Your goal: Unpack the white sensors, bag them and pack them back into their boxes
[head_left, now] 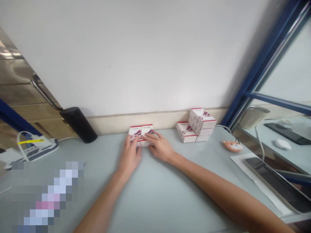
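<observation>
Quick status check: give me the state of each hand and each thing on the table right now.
left hand: fingers on the left box, palm down
right hand: fingers on the right box
pair of boxes: side by side, touching, at the wall
stack of boxes: piled by the wall, top box skewed, untouched
black cylinder: tilted, leaning towards the wall
tablet: lying flat, screen dark

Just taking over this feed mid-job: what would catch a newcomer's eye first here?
First, the two bare hands meeting at mid-table: the left hand and right hand rest on a pair of small red-and-white boxes set side by side near the wall. To their right a loose stack of similar boxes sits against the wall. A black cylinder leans at the left, and a small orange fox-like figure lies toward the right edge.
</observation>
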Tool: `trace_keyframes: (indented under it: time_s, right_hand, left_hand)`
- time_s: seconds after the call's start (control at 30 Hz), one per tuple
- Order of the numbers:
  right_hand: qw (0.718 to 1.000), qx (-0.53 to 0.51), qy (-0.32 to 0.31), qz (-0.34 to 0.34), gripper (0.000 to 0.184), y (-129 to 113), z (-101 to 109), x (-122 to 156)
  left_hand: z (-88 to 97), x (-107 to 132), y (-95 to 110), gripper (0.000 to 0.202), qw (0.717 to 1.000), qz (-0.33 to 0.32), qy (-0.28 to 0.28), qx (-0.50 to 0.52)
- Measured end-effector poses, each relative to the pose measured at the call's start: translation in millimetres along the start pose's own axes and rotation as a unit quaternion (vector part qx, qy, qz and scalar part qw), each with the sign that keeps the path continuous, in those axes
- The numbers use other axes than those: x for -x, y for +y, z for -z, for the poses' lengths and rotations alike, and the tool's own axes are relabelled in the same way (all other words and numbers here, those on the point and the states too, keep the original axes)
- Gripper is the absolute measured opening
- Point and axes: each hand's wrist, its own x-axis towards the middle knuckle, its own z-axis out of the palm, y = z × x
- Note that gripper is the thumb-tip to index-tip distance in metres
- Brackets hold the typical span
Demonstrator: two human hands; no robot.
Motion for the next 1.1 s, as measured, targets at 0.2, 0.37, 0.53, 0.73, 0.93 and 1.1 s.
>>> trace_keyframes:
  time_s: [0.2, 0.37, 0.53, 0.73, 0.93, 1.1]
  right_hand:
    - [0.999, -0.031, 0.020, -0.028, 0.042, 21.7, 46.9, 40.5]
    - [0.970, 0.142, 0.150, -0.125, 0.036, 51.6, 68.1, 66.5]
    - [0.954, 0.219, 0.120, -0.168, 0.056, 56.0, 58.1, 70.3]
    - [0.967, 0.180, 0.098, -0.153, 0.042, 41.9, 66.5, 66.1]
    - [0.973, 0.150, 0.070, -0.162, 0.051, 53.2, 76.3, 66.9]
    - [0.959, -0.175, 0.080, -0.210, 0.049, 26.4, 84.0, 62.4]
  left_hand:
    - [9.5, -6.0, -11.1, 0.034, 0.999, -0.007, 0.002, -0.040]
    - [13.5, -4.6, 1.3, 0.027, 0.989, -0.037, 0.082, -0.117]
    - [10.0, 3.7, 28.1, 0.021, 0.987, -0.097, 0.119, -0.040]
    - [4.4, 15.2, 47.4, 0.020, 0.981, -0.147, 0.095, 0.082]
    - [8.4, 18.8, 56.7, 0.019, 0.976, -0.130, 0.089, 0.148]
    - [8.3, 21.1, 60.6, 0.045, 0.959, -0.029, 0.009, 0.283]
